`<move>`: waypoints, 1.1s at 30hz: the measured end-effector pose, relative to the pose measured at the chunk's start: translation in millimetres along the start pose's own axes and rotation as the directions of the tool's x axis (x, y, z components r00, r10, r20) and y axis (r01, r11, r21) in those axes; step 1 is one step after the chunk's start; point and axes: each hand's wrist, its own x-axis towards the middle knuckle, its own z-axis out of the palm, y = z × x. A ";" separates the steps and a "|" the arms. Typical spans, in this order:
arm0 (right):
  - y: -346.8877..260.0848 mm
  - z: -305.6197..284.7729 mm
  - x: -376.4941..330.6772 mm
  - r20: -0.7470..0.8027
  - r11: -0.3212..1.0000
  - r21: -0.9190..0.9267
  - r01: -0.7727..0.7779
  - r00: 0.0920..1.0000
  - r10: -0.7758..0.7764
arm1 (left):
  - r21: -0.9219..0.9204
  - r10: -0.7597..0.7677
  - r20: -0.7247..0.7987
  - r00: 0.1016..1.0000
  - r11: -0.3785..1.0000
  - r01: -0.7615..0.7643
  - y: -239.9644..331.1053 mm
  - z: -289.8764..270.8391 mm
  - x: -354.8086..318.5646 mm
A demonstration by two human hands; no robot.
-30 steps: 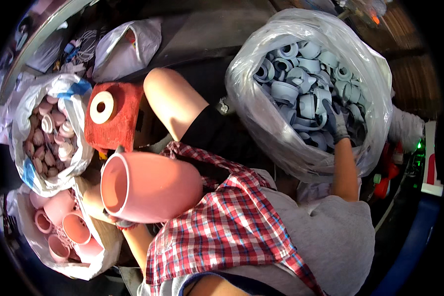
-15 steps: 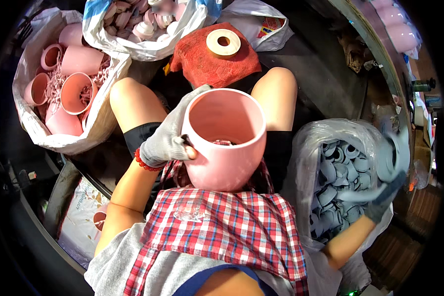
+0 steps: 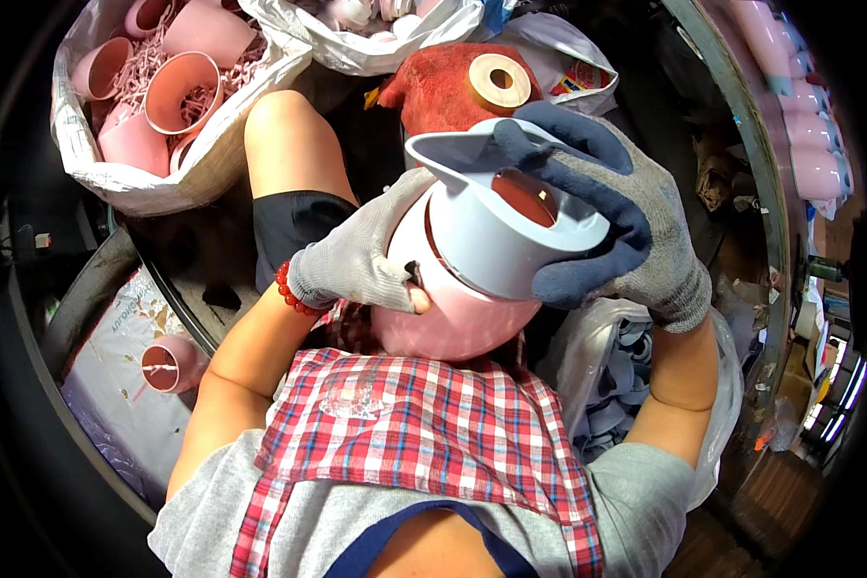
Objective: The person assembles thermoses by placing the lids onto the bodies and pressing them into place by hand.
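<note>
My left hand (image 3: 361,249), in a grey glove with a red bead bracelet at the wrist, is closed round the side of a pink rounded plastic pitcher body (image 3: 462,328) above my lap. On its open top sits a pale blue-grey spout collar (image 3: 486,246), tilted, with a gap showing at its left edge. My right hand (image 3: 636,217), in a grey glove with dark blue coated fingers, grips the collar's far and right rim. The collar's pointed lip faces the upper left. Through its opening the reddish inside of the body shows.
At the upper left a white sack (image 3: 144,193) holds pink bodies and shredded filler. Ahead lies a red cloth bundle (image 3: 424,91) with a cream ring (image 3: 491,103). More blue-grey collars (image 3: 612,390) fill a clear bag beside my right arm. A small pink cup (image 3: 185,364) lies left.
My right hand has come from the bag at the right with a collar and set it against the pink body's top. The left hand still holds the body, now tilted.
</note>
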 end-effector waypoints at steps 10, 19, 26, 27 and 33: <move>-4.9 5.8 0.6 0.016 0.999 0.026 -0.043 0.999 0.042 | -0.100 -0.080 0.080 0.994 0.991 0.088 -17.2 1.0 -4.7; -1.0 12.7 -12.2 0.038 0.998 0.014 -0.058 0.998 0.057 | -0.228 -0.093 0.117 0.989 0.966 0.118 -17.5 7.0 -4.2; 0.1 12.9 -11.8 0.052 1.000 -0.008 0.005 0.999 -0.004 | -0.176 -0.072 0.125 0.990 0.980 0.094 -27.8 3.0 -7.4; -3.5 12.6 -11.3 0.064 1.000 -0.021 -0.019 0.998 0.020 | -0.157 -0.086 0.127 0.988 0.982 0.106 -27.0 2.7 -8.0; 2.9 25.3 -12.4 0.015 0.989 -0.142 0.035 0.999 -0.033 | -0.077 0.185 0.033 0.982 0.980 -0.182 -6.8 5.9 13.2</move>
